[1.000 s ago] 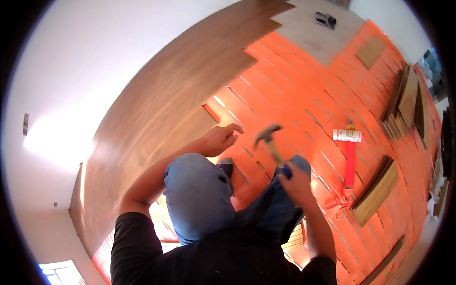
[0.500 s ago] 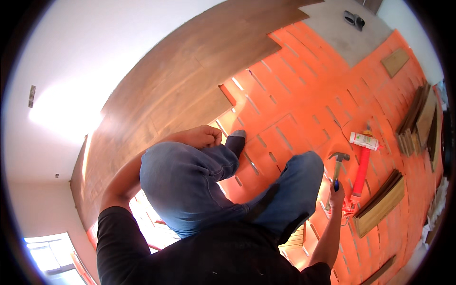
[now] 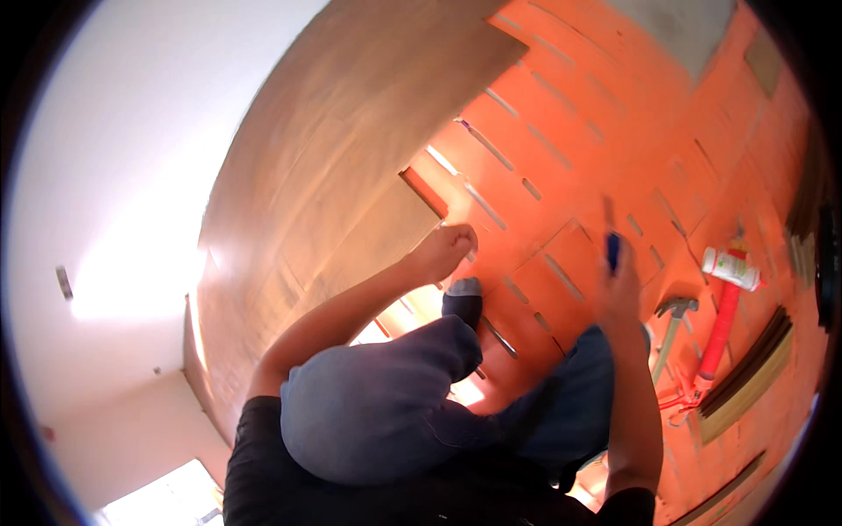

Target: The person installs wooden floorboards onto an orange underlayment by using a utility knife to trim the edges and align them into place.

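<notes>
My right hand (image 3: 619,294) is closed round a blue-handled tool (image 3: 612,250) held over the orange underlay. Its thin shaft points away from me and is blurred, so I cannot tell its exact kind. My left hand (image 3: 445,252) is closed, just above the end of the laid wood floor planks (image 3: 386,219) and beside my sock-covered foot. Whatever its curled fingers hold, if anything, is hidden. A claw hammer (image 3: 674,320) lies to the right of my right forearm, touched by neither hand.
Orange slotted underlay (image 3: 561,219) spreads ahead and to the right. A red caulking gun (image 3: 721,333) with a white tube (image 3: 732,268) lies beyond the hammer. Loose planks (image 3: 745,386) are stacked at the right. A white wall (image 3: 132,175) rises on the left.
My right hand has lifted the blue-handled tool from beside the hammer and carried it forward and left. My left hand has moved forward from beside my knee to the planks' end. The view has shifted.
</notes>
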Motion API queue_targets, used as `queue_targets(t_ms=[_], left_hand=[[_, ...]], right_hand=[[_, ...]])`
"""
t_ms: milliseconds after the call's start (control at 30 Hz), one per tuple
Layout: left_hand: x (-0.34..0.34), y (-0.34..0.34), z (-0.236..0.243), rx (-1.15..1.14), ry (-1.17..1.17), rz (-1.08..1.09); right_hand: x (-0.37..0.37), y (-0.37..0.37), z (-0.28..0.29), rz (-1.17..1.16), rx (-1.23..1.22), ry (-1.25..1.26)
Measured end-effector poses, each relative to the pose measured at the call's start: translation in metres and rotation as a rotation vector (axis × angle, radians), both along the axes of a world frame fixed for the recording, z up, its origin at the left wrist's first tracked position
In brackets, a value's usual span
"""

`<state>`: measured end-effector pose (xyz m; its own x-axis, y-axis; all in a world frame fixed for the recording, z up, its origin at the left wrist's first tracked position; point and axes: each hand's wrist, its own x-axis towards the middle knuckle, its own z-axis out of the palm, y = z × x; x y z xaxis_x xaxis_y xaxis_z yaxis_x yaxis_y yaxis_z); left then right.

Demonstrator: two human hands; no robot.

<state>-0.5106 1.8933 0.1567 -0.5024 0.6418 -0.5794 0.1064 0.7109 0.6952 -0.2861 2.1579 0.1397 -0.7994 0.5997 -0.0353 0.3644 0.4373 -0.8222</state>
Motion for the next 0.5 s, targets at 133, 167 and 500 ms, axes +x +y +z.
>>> queue_targets(t_ms=[133,167,500], left_hand=[[-0.080,0.017,-0.048,-0.006,0.145,0.041],[-0.107,0.031,-0.046,-0.091,0.263,-0.042],[-0.308,0.181,-0.128,0.057,0.881,-0.343]], right_hand=[[-0.102,-0.042,-0.019,0.080,-0.323,-0.114],[-0.120,-0.053,-0.036,0.059,-0.292,-0.082],[-0.264,-0.139,-0.093,-0.080,-0.830,-0.073]])
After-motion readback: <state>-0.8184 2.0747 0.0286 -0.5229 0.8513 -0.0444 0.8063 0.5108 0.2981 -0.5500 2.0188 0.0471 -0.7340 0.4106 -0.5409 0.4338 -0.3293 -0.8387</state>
